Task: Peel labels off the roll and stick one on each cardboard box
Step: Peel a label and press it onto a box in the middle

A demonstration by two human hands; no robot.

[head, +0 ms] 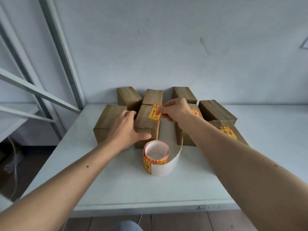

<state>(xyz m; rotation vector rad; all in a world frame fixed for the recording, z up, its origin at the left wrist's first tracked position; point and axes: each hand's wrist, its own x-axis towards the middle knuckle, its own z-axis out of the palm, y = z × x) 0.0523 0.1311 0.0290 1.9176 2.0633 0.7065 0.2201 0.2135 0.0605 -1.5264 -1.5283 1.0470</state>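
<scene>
While the left hand (126,129) lies spread against the middle cardboard box (146,125), the right hand (175,112) pinches a yellow-red label (154,113) onto its top. Label roll (155,155): upright on white surface (116,189), backing strip (175,157) trailing right.

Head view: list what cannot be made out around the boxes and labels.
- Label in the right hand: print too small to read; fingers cover its right edge.
- Box behind the right hand: its label is mostly hidden by the hand and wrist.
- Middle box: the left hand covers its left side.
- Label roll: remaining count not visible.
</scene>
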